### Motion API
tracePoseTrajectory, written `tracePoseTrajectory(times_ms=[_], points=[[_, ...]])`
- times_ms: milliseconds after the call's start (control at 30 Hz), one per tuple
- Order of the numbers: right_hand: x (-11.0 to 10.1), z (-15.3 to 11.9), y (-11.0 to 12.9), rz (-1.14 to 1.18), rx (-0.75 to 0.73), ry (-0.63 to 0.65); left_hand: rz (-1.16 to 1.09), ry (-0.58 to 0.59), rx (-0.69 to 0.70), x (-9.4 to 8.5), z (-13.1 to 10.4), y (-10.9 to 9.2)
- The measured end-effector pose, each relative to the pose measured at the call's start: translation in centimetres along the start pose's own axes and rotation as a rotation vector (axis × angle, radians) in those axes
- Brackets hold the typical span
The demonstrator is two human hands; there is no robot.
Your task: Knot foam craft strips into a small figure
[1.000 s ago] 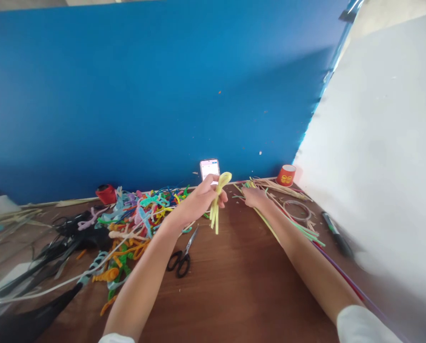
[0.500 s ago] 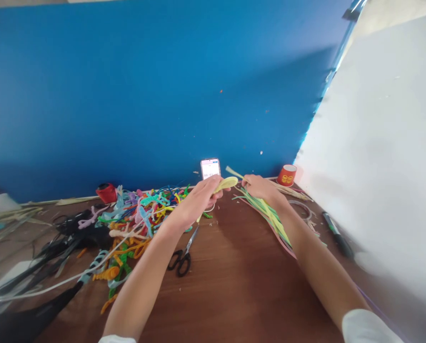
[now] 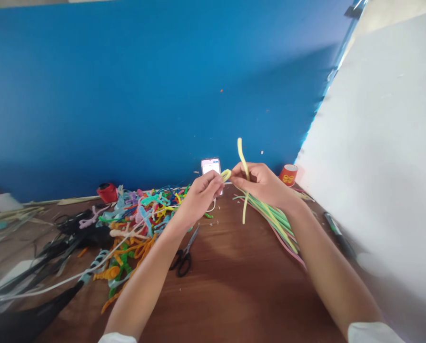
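Note:
Between thumb and fingers, my left hand (image 3: 202, 195) pinches a small loop of yellow pipe cleaner (image 3: 226, 175). My right hand (image 3: 261, 183) is close beside it, its fingertips by the loop, and grips a separate-looking length of yellow pipe cleaner (image 3: 242, 155). That length points upward and its lower end hangs below the palm; whether it joins the loop is hidden by the fingers. Under my right wrist lies a bundle of green, yellow and pink pipe cleaners (image 3: 270, 214). Scissors with black handles (image 3: 184, 257) rest on the table below my left hand.
A heap of coloured pipe cleaner pieces (image 3: 141, 214) covers the left of the brown table (image 3: 227, 286). Behind my hands a phone (image 3: 210, 165) leans at the blue panel (image 3: 163, 95). A red paper cup (image 3: 288, 175) and a dark marker (image 3: 339, 234) are at right.
My right hand has lifted from the bundle toward my left hand, and the yellow length in it has swung upright. The loop in my left hand now appears smaller and turned.

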State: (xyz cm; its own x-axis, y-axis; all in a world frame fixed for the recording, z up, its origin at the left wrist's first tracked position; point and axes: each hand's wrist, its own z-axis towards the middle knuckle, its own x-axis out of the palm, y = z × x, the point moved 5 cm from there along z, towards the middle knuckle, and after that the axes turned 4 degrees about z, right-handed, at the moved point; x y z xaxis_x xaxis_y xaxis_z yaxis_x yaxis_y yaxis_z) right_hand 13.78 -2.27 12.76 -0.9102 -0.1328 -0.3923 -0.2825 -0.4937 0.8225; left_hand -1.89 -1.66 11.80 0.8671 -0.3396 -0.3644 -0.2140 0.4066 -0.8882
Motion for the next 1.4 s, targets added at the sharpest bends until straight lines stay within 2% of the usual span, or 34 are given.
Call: tracePoseTrajectory(times_ms=[200, 333, 467, 600, 733, 833, 933, 1000, 1067, 1233, 1400], points=[[0.2, 0.2, -0.3, -0.020, 0.002, -0.094, 0.067, 0.012, 0.007, 0.1, 0.1, -0.1], [0.4, 0.3, -0.5, 0.005, -0.004, -0.100, 0.088, 0.016, 0.026, 0.2, 0.3, 0.4], [0.5, 0.1, -0.2, -0.010, 0.007, -0.092, 0.068, -0.085, 0.067, 0.0, 0.3, 0.3], [0.7, 0.1, 0.0, -0.008, 0.018, -0.080, 0.143, -0.096, 0.071, 0.4, 0.1, -0.4], [0.9, -0.1, 0.7, -0.026, -0.022, -0.147, 0.209, -0.209, 0.057, 0.5, -0.3, -1.0], [1.1, -0.3, 1.3, -0.056, -0.057, -0.177, 0.216, -0.252, 0.053, 0.8, -0.5, -1.0], [1.0, -0.4, 1.3, -0.065, -0.067, -0.202, 0.268, -0.225, 0.086, 0.9, -0.5, -0.9], [0.9, -0.4, 1.0, -0.039, -0.065, -0.199, 0.298, -0.146, 0.118, 0.9, -0.4, -0.9], [0.9, -0.3, 0.7, -0.008, -0.065, -0.179, 0.238, -0.080, 0.114, 0.6, -0.2, -0.8], [1.1, -0.1, 0.7, -0.011, -0.088, -0.170, 0.156, -0.173, 0.128, -0.7, 0.0, -1.2], [1.3, 0.1, 0.8, -0.060, -0.079, -0.157, 0.124, -0.225, 0.065, -0.4, 0.2, -0.7]])
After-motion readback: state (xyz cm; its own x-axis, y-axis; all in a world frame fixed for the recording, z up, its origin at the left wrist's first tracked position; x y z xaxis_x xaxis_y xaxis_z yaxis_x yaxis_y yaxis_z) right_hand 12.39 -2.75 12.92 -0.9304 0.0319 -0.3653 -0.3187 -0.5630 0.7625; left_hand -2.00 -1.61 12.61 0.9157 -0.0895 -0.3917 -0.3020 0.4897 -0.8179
